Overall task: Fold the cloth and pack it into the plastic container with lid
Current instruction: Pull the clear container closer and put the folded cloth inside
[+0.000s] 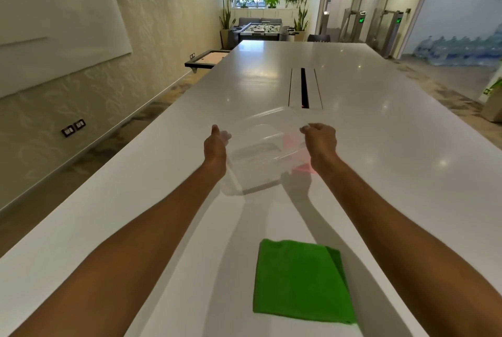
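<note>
- Cloth (301, 281): green, folded flat, lies near on the white table (108, 214); judged soft, light, limp, best pinched along an edge.
- Left hand (216, 146): closed on the left rim of the clear plastic container (260, 151).
- Right hand (320, 143): closed on its right rim; container likely light, slippery, flexible.
- Cable slot (304, 89) lies farther off; nothing stands between cloth and container.

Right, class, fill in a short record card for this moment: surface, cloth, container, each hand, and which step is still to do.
surface: long white table
cloth: green cloth, folded, lying flat on the table nearest the person
container: clear plastic container, blurred, beyond the cloth; whether the lid is open is unclear
left hand: left hand gripping the container's left edge
right hand: right hand gripping its right edge
step to do: cloth not yet packed
</note>
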### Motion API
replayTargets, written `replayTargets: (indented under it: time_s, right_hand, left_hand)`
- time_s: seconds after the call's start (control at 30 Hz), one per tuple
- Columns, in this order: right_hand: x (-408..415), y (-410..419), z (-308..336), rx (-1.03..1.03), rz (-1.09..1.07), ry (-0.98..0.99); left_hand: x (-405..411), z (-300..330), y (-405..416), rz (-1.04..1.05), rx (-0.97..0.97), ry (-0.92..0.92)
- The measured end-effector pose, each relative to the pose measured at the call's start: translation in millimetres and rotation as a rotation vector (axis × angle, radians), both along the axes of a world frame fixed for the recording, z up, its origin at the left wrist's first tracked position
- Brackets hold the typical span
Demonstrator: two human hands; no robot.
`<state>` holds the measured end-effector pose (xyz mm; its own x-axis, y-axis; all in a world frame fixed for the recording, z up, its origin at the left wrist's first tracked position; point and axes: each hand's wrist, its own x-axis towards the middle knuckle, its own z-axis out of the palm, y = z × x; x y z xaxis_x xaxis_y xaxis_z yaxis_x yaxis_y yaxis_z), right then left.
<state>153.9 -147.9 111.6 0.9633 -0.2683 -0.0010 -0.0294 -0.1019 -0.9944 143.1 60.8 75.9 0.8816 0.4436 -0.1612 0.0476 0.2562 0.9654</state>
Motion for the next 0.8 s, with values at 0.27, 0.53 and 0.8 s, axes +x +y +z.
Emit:
replayTargets:
  time_s: [0.27, 0.53, 0.8]
  right_hand:
    - [-72, -38, -27, -0.041, -0.199, 0.054]
    - [-104, -51, -49, -0.035, -0.272, 0.114]
    - [-115, -52, -62, 0.005, -0.261, 0.15]
  left_hand:
    - [-13, -14, -26, -0.187, 0.126, 0.062]
    - [-22, -31, -39, -0.263, 0.206, 0.087]
    - [-25, -37, -38, -0.257, 0.246, 0.103]
